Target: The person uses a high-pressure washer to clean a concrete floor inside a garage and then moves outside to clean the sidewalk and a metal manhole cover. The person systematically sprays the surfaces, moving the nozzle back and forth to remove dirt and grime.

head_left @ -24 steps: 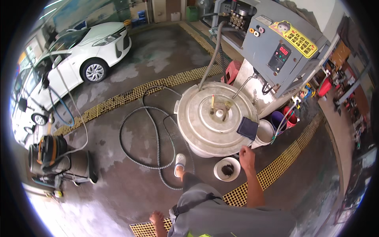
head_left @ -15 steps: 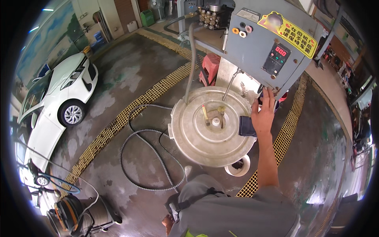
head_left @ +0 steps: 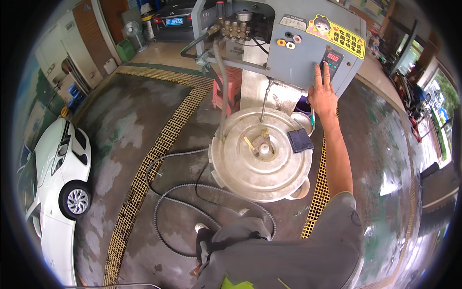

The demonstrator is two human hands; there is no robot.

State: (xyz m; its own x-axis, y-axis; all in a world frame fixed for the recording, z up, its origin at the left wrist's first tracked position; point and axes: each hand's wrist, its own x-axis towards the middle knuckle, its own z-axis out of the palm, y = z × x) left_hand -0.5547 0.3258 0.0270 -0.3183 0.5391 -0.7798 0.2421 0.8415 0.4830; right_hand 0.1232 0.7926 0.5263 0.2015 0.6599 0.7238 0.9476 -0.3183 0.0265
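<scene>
My right hand [head_left: 323,100] is raised to the small control panel [head_left: 335,59] with a red digital display. Two fingers stretch up over the panel's lower part and seem to touch it. The panel sits on the front of a grey metal machine housing [head_left: 288,65]. Below the hand stands a round drum with a pale ridged lid [head_left: 231,166]. On the lid lie a brush with a red and yellow handle [head_left: 249,143], a second small brush [head_left: 263,138] and a dark folded pouch or cloth [head_left: 300,140]. Only a sliver of my left hand [head_left: 196,270] shows beside my clothing; its fingers are hidden.
A hose [head_left: 156,216] lies coiled on the wet floor left of the drum. Yellow floor grating [head_left: 163,139] runs on both sides. A white car [head_left: 62,164] stands at the left. Behind the drum are a red stool [head_left: 228,89] and a pump [head_left: 236,31].
My right hand has moved up from the housing's lower edge to the control panel. The view has shifted, so more of the garage's back shows. The lid's items are still there.
</scene>
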